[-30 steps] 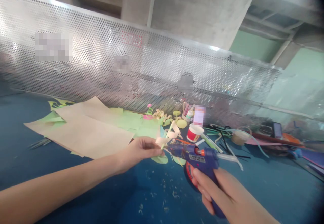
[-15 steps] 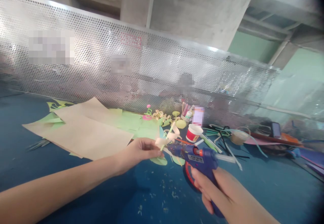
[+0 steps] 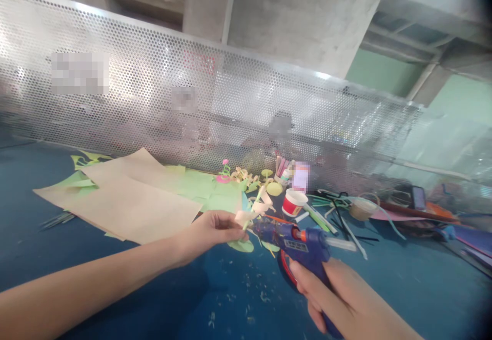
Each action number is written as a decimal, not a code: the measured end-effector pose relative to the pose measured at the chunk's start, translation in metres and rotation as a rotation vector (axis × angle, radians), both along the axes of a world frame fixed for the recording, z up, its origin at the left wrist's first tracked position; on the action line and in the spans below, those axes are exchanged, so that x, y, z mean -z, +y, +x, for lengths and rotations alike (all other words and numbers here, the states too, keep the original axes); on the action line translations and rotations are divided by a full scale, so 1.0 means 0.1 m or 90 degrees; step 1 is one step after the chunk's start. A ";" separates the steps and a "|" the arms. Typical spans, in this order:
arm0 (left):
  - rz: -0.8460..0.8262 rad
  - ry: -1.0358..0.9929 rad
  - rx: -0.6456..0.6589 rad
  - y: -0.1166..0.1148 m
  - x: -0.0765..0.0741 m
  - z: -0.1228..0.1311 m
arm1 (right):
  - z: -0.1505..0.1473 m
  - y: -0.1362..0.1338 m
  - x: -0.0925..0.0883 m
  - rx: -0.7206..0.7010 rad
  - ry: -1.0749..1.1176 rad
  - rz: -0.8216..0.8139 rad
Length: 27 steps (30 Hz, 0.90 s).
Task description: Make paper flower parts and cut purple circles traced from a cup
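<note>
My left hand (image 3: 215, 230) reaches in from the lower left and pinches a small paper flower (image 3: 257, 207) on a thin green stem, pale curled petals up. My right hand (image 3: 338, 299) grips the handle of a blue glue gun (image 3: 300, 242) with an orange collar. The gun's nozzle points left and sits right at the base of the paper flower. A clear glue stick pokes out of the gun's back end. Both hands hover over the blue table (image 3: 154, 299).
Brown paper sheets (image 3: 126, 199) and green paper (image 3: 200, 183) lie at the left. A red and white cup (image 3: 294, 202), paper curls, strips and a tape roll (image 3: 362, 208) crowd the back right. A perforated metal screen (image 3: 192, 104) bounds the far edge. Paper scraps dot the near table.
The glue gun has tilted slightly, its rear dropping a little, with the nozzle staying at the flower. My left hand has barely moved.
</note>
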<state>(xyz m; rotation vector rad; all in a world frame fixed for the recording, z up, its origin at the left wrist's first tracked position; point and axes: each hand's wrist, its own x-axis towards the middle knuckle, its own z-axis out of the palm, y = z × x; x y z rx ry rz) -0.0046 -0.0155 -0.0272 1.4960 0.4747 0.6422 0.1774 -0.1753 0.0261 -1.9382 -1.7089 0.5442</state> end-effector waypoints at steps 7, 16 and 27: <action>-0.006 -0.004 -0.004 0.00 -0.01 0.00 | 0.01 0.03 -0.02 0.009 -0.025 0.023; -0.011 0.000 0.005 -0.01 -0.01 0.01 | -0.01 0.01 -0.05 0.016 -0.016 0.005; -0.009 0.009 0.004 -0.03 -0.03 0.01 | -0.01 -0.01 -0.07 0.024 -0.008 -0.006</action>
